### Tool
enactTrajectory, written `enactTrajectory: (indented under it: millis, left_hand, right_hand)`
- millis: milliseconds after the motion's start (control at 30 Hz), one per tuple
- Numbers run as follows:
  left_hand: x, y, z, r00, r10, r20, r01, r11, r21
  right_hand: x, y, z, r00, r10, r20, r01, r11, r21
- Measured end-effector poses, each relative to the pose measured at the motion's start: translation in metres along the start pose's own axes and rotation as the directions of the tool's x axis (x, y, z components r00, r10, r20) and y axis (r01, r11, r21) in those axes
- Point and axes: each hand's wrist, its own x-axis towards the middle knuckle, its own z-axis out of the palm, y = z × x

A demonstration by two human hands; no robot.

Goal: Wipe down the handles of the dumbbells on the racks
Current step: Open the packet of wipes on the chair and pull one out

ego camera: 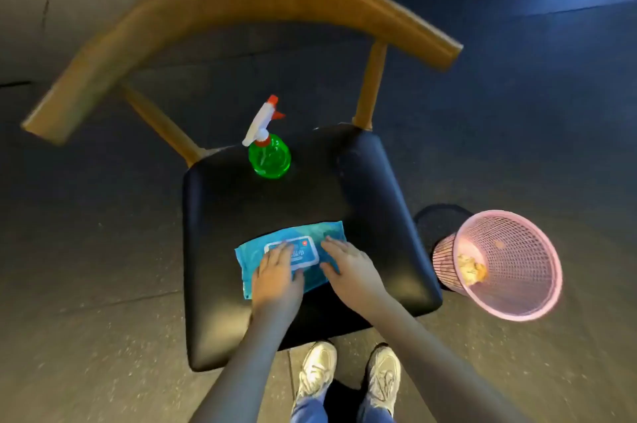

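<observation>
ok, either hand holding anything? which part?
Nothing gripped: left hand lies flat on the lid of the wipes pack; right hand rests on the pack beside it.

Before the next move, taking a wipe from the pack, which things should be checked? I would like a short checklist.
1. Wipes pack lies flat on chair seat: ok.
2. Left hand rests on the pack's lid: ok.
3. Right hand touches the pack: ok.
4. The lid is open: cannot tell.
5. Spray bottle upright, apart from hands: ok.
6. Pink bin beside chair: ok.
</observation>
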Motion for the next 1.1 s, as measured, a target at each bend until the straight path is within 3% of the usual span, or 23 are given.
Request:
enactTrajectory:
  millis: [100, 167, 433, 633, 900, 1000, 1100]
  left_hand:
    - [0.013, -0.015, 0.014, 0.998, 0.055, -0.024, -0.050, 0.982, 0.184]
    - [0.020, -0.024, 0.021, 0.997, 0.074, -0.010, -0.070, 0.973, 0.218]
    - [0.024, -0.035, 0.035, 0.994, 0.045, -0.099, -0.041, 0.998, 0.037]
    - [0.027, -0.038, 0.027, 0.988, 0.106, -0.115, -0.105, 0.994, 0.010]
    - [0.062, -0.024, -0.005, 0.974, 0.025, -0.226, -0.063, 0.984, -0.166]
    - [0.073, -0.026, -0.009, 0.932, 0.088, -0.351, -0.067, 0.995, 0.072]
    - [0.073, -0.028, -0.009, 0.865, 0.366, -0.344, -0.239, 0.903, 0.357]
  right_hand:
    - [0.019, 0.008, 0.020, 0.999, -0.003, 0.039, 0.006, 0.997, -0.079]
    - [0.027, 0.013, 0.031, 0.997, 0.015, 0.071, -0.007, 0.994, -0.105]
    - [0.025, 0.031, 0.064, 1.000, -0.004, 0.025, 0.010, 0.971, -0.240]
    - [0.020, 0.032, 0.062, 0.999, -0.051, 0.018, 0.053, 0.978, -0.203]
    - [0.020, 0.036, 0.051, 0.991, -0.079, 0.109, 0.109, 0.948, -0.299]
    - [0.021, 0.036, 0.048, 0.988, -0.078, 0.133, 0.121, 0.926, -0.357]
    - [0.021, 0.033, 0.046, 0.984, -0.086, 0.154, 0.138, 0.920, -0.367]
